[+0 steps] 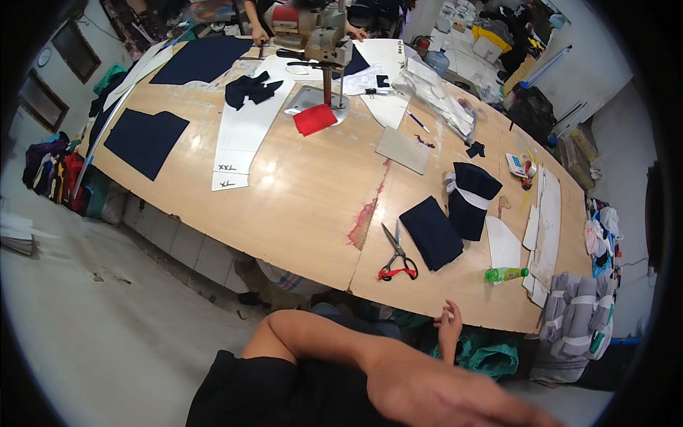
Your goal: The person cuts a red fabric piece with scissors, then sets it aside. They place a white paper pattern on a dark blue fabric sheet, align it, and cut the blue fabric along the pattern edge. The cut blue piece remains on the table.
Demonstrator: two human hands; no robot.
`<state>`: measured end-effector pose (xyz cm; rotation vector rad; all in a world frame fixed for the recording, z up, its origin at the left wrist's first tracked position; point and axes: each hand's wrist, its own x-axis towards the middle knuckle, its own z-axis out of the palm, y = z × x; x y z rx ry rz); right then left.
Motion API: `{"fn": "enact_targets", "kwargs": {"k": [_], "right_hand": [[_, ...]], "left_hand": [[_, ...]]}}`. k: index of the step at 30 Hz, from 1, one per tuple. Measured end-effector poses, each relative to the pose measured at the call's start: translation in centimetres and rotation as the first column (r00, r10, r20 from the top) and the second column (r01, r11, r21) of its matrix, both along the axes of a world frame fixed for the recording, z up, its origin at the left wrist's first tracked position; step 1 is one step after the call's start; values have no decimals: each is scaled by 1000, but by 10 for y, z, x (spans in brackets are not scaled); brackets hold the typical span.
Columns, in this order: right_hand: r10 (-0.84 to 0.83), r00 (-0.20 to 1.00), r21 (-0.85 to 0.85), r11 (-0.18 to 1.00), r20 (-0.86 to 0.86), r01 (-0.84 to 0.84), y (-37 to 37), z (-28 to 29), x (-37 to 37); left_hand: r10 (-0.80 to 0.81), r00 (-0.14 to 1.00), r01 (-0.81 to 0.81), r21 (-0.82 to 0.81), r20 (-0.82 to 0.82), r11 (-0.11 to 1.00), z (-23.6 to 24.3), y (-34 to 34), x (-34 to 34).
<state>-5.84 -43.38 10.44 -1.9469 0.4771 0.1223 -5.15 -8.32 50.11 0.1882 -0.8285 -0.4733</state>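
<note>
My left arm crosses in front of me toward the lower right. At its end my left hand is smeared and partly cut off by the frame's edge, so its fingers cannot be made out. Just off the table's near edge is my right hand, its fingers apart and nothing in them; the left forearm covers the arm below it. Nearest on the table are scissors with black and red handles, blades parted, a folded navy cloth and a green bottle on its side. A navy cloth bundle tied with white lies behind.
A cloth cutting machine stands on the wooden table, with red cloth at its base. Another person's hand is beside it. White pattern pieces and navy panels lie around. Grey rolls stand at the right.
</note>
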Motion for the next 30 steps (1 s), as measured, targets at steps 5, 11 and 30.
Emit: {"fn": "enact_targets", "kwargs": {"k": [5, 11, 30], "right_hand": [[292, 955, 0, 956, 51, -292, 75, 6, 39], [575, 802, -475, 757, 159, -449, 107, -47, 74], [426, 892, -705, 679, 151, -205, 197, -71, 57]], "left_hand": [[-289, 906, 377, -279, 310, 883, -15, -32, -32], [-344, 893, 438, -376, 291, 817, -20, -52, -51], [945, 221, -943, 194, -242, 270, -126, 221, -179]]}}
